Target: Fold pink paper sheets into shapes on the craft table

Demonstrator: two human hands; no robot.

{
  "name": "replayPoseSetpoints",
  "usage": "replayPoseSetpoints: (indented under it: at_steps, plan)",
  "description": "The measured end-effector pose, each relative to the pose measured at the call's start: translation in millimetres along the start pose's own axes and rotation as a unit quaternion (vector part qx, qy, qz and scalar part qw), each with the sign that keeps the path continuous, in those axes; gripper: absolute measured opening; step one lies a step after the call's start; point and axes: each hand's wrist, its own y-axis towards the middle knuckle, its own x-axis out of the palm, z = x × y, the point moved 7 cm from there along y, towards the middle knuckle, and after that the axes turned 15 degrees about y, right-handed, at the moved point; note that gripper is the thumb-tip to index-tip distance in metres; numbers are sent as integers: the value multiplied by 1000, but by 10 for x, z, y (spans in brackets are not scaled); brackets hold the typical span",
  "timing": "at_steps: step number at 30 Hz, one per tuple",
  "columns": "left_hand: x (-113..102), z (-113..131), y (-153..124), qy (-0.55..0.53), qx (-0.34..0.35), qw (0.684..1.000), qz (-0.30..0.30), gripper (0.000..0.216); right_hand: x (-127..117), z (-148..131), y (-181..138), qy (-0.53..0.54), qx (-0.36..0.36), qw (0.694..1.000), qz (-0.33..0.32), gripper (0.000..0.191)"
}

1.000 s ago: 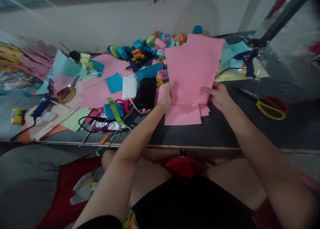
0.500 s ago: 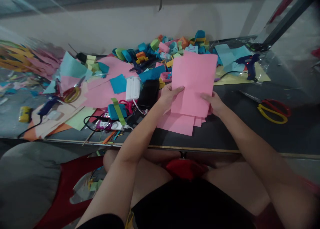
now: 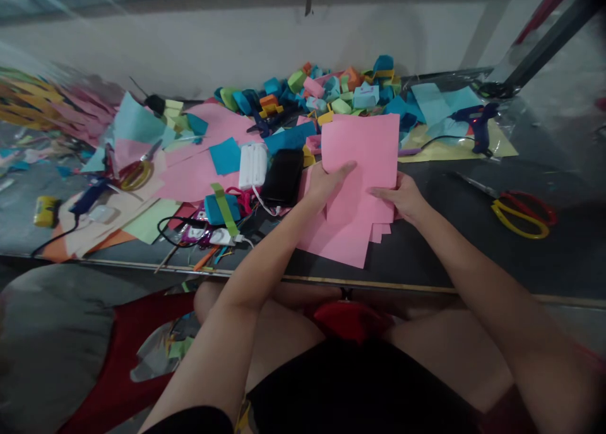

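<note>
A pink sheet of paper (image 3: 362, 140) is held above the table between my two hands; whether it is one sheet or several stacked I cannot tell. My left hand (image 3: 331, 180) closes on its left edge, thumb lying over the front. On the opposite edge my right hand (image 3: 401, 197) grips it with the thumb in front and the fingers behind, out of sight. Beneath it, more pink paper (image 3: 336, 241) lies on the dark table, its pieces overlapping at uneven angles.
Scissors with red and yellow handles (image 3: 523, 214) lie to the right, below a glue gun (image 3: 480, 127). Folded paper pieces (image 3: 326, 93) are heaped at the back. Left of my hands are a black phone-like object (image 3: 283, 176), a white cable-fitted block (image 3: 253, 166) and another glue gun (image 3: 89, 199).
The held pink paper has come slightly lower and its visible face looks narrower. My hands have drawn a little closer together, still gripping both edges.
</note>
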Motion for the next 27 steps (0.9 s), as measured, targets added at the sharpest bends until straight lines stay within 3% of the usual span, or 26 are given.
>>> replayPoseSetpoints:
  at_steps: [4, 11, 15, 20, 23, 27]
  plan:
    - [33, -41, 40, -63, -19, 998, -2, 46, -31, 0, 7, -23, 13, 1000, -17, 75]
    - [7, -61, 74, -93, -36, 995, 16, 53, -55, 30, -32, -36, 54, 998, -15, 77]
    - [48, -9, 3, -90, -44, 995, -1, 59, -56, -44, -8, -24, 8, 1000, -1, 73]
    - [-20, 41, -47, -17, -16, 999, 40, 62, -60, -34, 18, -25, -6, 1000, 4, 64]
    - [-74, 17, -12, 9, -2, 998, 62, 51, -58, -11, 4, -13, 6, 1000, 15, 62]
    - [-119, -44, 52, -39, -21, 996, 80, 33, -84, -5, -3, -24, 17, 999, 32, 62]
